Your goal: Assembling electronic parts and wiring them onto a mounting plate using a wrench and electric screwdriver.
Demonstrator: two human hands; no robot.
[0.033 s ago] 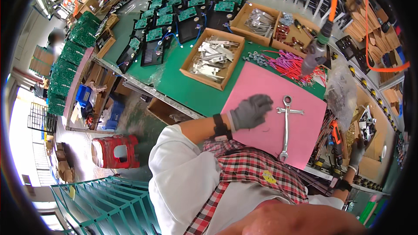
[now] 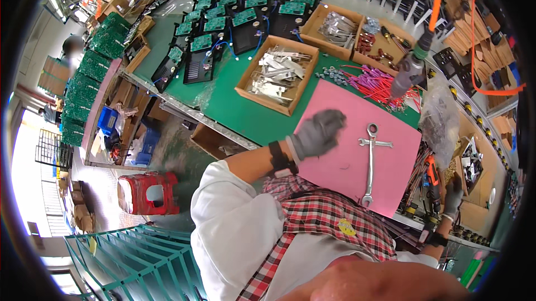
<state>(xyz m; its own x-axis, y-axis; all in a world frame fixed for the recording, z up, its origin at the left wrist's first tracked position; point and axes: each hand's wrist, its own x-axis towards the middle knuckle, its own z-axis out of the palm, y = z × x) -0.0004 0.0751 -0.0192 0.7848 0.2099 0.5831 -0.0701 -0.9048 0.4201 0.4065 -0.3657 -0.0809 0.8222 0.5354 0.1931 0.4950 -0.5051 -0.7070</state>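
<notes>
My left hand [image 2: 318,133], in a grey glove with a black wrist strap, hovers over the left part of a pink mat [image 2: 335,178] on the green bench. Its fingers are loosely curled and blurred, with nothing seen in them. To its right on the mat lies a long silver wrench [image 2: 369,170], crossed near its top by a short wrench [image 2: 377,143]. My right hand [image 2: 452,198], also gloved, is low at the bench's right end beside an orange-handled tool [image 2: 431,172]. Its grip is hidden.
An air screwdriver [image 2: 406,75] hangs on an orange hose above the mat's far corner. Pink wires [image 2: 374,83], a cardboard tray of metal brackets [image 2: 276,72] and green circuit boards [image 2: 234,16] lie beyond. A red stool [image 2: 148,192] and green racks [image 2: 139,262] stand on the floor to the left.
</notes>
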